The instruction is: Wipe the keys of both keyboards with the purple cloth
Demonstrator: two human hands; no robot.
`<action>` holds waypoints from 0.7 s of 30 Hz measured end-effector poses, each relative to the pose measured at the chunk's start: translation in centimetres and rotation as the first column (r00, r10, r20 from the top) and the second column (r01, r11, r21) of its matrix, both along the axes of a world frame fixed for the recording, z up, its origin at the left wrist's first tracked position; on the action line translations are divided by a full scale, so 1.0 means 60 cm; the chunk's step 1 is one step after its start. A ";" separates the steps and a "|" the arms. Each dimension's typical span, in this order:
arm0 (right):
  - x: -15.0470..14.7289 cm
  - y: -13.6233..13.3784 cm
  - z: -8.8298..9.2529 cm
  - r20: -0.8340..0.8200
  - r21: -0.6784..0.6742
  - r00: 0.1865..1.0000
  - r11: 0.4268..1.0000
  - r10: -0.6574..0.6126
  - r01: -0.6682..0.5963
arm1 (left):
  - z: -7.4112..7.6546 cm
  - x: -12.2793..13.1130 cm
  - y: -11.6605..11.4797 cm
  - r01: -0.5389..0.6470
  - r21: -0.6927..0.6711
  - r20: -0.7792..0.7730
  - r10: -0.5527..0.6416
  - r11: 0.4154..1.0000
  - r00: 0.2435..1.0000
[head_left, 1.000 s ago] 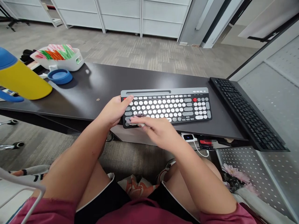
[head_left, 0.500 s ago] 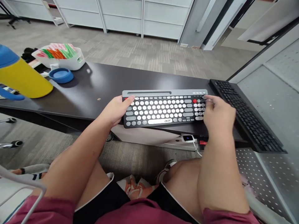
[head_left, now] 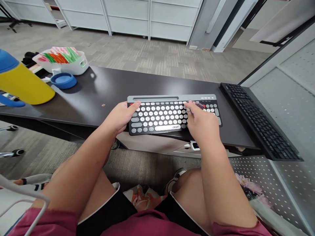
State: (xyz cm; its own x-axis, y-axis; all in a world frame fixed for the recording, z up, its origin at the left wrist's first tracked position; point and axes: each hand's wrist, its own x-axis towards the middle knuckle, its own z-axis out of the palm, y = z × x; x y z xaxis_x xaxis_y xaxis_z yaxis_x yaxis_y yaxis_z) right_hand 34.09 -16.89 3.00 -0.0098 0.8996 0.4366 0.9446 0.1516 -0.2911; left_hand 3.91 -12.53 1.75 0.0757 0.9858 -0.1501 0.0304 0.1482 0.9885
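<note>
A grey and black Acer keyboard [head_left: 167,128] with round white, grey and red keys lies across the front of the dark table. My left hand [head_left: 120,116] grips its left end, thumb on top near the upper corner keys and the other fingers around the side. Over the right part of the keys is my right hand [head_left: 203,123], its fingers pinched at the upper row. From the pinch sticks out a small dark-and-pale striped, coiled-looking thing [head_left: 199,105]; its kind cannot be made out. The hand hides many number-pad keys.
A second, black keyboard [head_left: 261,121] lies slantwise at the right by a grey panel [head_left: 290,85]. At the left are a yellow and blue bottle [head_left: 27,83], a blue lid [head_left: 64,80] and a white basket [head_left: 76,68] of coloured items. A white-framed device [head_left: 195,146] is below the table edge.
My right hand has moved left from the keyboard's right end to the upper keys left of the number pad, bringing the striped thing into view. My left hand keeps its grip.
</note>
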 end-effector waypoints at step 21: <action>-0.182 -0.071 -0.027 -0.291 0.017 0.576 0.606 0.764 -0.795 | 0.006 0.001 -0.005 0.043 0.098 0.000 -0.044 0.994 0.999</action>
State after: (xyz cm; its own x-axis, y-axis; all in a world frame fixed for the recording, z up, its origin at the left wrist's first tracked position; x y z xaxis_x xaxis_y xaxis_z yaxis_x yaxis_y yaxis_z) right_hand 23.16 -21.16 1.36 -0.6387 0.6344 0.4354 0.3682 0.7489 -0.5510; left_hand 3.95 -12.82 2.12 0.1191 0.9915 -0.0529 0.0327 0.0494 0.9982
